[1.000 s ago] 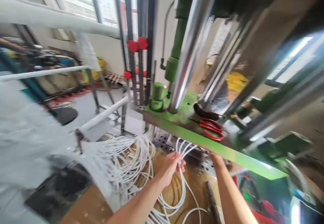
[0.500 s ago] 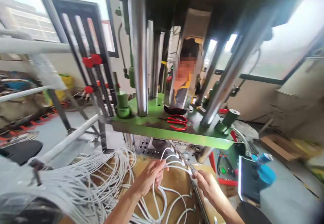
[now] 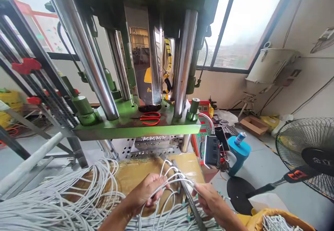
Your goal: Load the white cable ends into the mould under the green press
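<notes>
My left hand (image 3: 152,191) is closed around several white cables (image 3: 159,184) that loop up in front of it. Their ends sit in a row along a slim metal strip (image 3: 173,166), which slants from the bench middle toward my right hand (image 3: 208,196). That hand pinches the strip's near end, by the closest cable end. Under the hands, a longer metal bar (image 3: 191,201) lies on the brown bench top (image 3: 133,170). More white cables with small connectors spread below it. Beyond the hands, a metal mould (image 3: 153,143) with slanted slots sits beneath the green press.
Red-handled scissors (image 3: 150,118) rest on the green press plate (image 3: 135,130). A heap of white cables (image 3: 65,196) covers the left side. To the right are a control box (image 3: 212,151), a blue stool (image 3: 238,152), a fan (image 3: 308,154) and a yellow bag (image 3: 263,215) of white pieces.
The view has swung right, bringing the fan and yellow bag in. My hands still hold the cables and strip, which now lie farther from the mould. The person reflected earlier is mostly gone from view.
</notes>
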Demonstrator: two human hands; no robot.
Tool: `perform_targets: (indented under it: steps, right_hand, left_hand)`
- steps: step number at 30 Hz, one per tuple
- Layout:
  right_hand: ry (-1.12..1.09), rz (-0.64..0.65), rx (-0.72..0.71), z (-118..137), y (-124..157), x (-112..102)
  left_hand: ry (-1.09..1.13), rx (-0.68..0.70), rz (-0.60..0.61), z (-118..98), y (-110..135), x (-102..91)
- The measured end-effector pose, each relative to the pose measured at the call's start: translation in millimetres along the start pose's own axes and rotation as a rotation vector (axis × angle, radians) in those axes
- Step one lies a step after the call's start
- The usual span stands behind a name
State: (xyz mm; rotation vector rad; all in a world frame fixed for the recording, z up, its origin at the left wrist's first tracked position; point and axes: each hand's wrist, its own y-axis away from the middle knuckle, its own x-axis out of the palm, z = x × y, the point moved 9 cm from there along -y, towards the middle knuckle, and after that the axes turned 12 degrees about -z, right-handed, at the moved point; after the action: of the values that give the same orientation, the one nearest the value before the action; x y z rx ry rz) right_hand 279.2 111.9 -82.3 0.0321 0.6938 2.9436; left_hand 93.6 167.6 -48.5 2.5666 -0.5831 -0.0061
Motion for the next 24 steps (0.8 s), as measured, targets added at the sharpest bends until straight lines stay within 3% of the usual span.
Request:
perform_targets:
  steps: [17, 20, 22, 24]
  right_hand:
    - [0.038, 0.020, 0.029, -17.5, 4.4, -4.9]
    - [0.320, -0.168, -0.212, -8.5, 4.3, -24.0]
    - [0.557, -0.350, -0.428, 1.7, 12.8, -34.9]
    - [0.720, -0.470, -0.530, 0.6, 22.5, -37.3]
  left_hand:
    - [0.078, -0.103, 0.092, 6.5, 4.7, 11.3]
    - [0.082, -0.152, 0.099, 18.9, 13.6, 16.0]
    - [0.058, -0.136, 0.169, 29.3, 21.8, 26.1]
    - [0.016, -0.067, 0.258, 37.9, 29.2, 36.8]
